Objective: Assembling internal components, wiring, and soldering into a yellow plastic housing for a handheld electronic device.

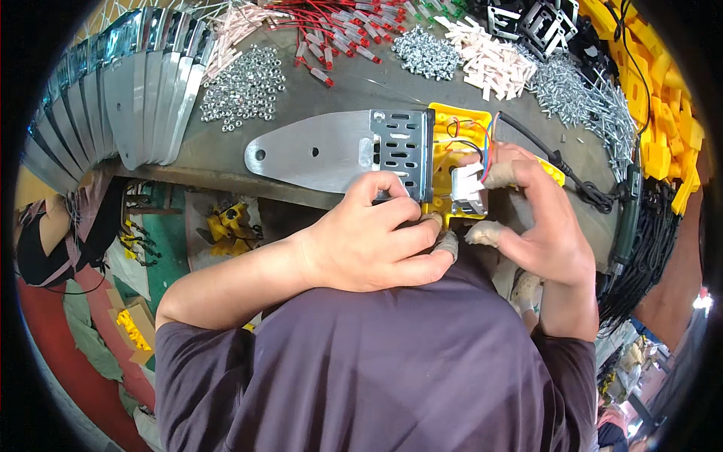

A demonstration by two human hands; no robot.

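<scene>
A flat grey metal blade point(301, 154) with two holes lies on the bench, joined at its right to a dark slotted bracket point(400, 151). Beyond the bracket sits an uncovered yellow plastic handle housing point(444, 120), with thin red, blue and black wires point(488, 143) and a white-and-silver block point(467, 187) inside. My left hand point(376, 237) curls over the bracket's near corner and grips the housing's near edge. My right hand point(538, 215) reaches in from the right. Its fingers touch the wires beside the block, while its thumb stands apart. Coverings wrap several fingertips.
Metal blades point(124, 98) stand in a row at left. Nuts point(242, 87), red-wired lights point(346, 34), white sleeves point(489, 60) and screws point(576, 94) lie in piles behind. Yellow housings point(659, 98) are heaped at right. A black cable point(553, 154) runs off right towards a dark green tool point(626, 218).
</scene>
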